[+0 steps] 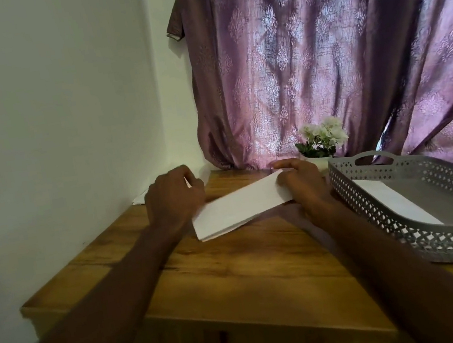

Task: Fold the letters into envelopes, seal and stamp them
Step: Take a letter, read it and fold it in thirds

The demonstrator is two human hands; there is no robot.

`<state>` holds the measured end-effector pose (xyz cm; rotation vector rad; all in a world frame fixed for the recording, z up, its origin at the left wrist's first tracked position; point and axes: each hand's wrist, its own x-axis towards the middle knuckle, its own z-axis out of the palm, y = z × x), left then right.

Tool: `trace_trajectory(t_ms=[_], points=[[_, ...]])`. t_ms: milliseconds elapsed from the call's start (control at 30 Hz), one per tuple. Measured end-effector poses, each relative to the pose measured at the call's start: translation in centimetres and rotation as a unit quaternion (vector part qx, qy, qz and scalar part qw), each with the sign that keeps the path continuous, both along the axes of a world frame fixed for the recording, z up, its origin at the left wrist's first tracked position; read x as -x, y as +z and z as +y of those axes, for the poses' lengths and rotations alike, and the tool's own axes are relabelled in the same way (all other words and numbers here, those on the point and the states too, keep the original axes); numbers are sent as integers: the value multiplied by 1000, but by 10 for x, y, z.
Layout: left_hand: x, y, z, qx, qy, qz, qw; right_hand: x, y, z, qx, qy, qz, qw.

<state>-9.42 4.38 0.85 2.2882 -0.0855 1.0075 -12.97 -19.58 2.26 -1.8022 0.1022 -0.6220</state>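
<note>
A folded white letter (239, 206) lies slanted on the wooden table (233, 264), its near-left corner slightly lifted. My left hand (175, 198) has curled fingers on the letter's left end and seems to pinch it; a small white edge shows by its fingers. My right hand (301, 179) pinches the letter's far right corner between thumb and fingers. More white paper (139, 199) lies at the back left corner against the wall, mostly hidden behind my left hand.
A grey perforated tray (372, 208) stands at the right with a white envelope or sheet (394, 202) inside. A small pot of white flowers (322, 139) sits at the back by the purple curtain (319, 54). A white wall bounds the left.
</note>
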Motion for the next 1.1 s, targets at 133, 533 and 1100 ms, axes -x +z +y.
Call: trace_trajectory(t_ms=[133,533,1100], points=[[11,1,-9,-74,-62,-55,994,4,-18,11,327,-8,-1,945],[27,-25,-28,-307,-157,267,900,-10,-44,36,520,154,145,828],[68,-32,22,-301,-49,299,904,7,-38,36,558,25,-37,828]])
